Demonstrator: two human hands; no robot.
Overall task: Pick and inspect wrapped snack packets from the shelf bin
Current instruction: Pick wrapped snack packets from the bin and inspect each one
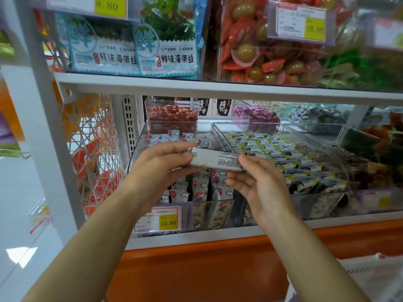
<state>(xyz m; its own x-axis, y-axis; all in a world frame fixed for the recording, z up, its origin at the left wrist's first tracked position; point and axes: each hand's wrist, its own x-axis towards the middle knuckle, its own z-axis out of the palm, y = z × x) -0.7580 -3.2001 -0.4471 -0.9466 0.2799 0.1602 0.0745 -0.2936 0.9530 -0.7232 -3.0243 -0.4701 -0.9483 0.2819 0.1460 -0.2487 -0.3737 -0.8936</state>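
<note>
The left hand (165,162) pinches the left end of the snack packet (216,161) between thumb and curled fingers. The packet is held clear above the shelf bin (134,155), over the middle and toward the bin's right wall. Its long axis runs left to right, dipping slightly at the right end, with the printed text face toward the person. The right hand (258,186) pinches the right end lightly, with the remaining fingers loosely spread beneath. Both hands are equally near, so either one can turn the packet.
</note>
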